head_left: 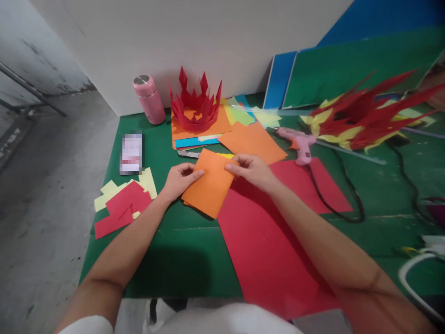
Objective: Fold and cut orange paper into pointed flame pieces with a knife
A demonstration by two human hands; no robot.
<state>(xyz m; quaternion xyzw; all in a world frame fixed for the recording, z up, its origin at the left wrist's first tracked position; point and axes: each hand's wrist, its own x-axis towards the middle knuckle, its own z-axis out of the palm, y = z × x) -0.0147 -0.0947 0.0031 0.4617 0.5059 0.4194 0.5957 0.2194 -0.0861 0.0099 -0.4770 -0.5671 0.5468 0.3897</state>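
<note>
A folded piece of orange paper [210, 185] is held up between my two hands, tilted a little above the green table. My left hand [181, 180] pinches its left edge, thumb on top. At the upper right corner, my right hand [252, 170] grips it with thumb and fingers. Its layers show at the lower left edge. Just behind it lies a grey utility knife [187, 154], partly covered. Large sheets of red paper [271, 246] spread beneath my right forearm. Loose orange sheets [257, 141] lie beyond my right hand.
A red paper crown [196, 109] stands on stacked paper beside a pink bottle [150, 99]. Left are a phone [131, 154] and paper scraps [127, 204]. A pink glue gun [299, 141] with a black cord rests on the right, near a red and yellow paper piece [365, 118].
</note>
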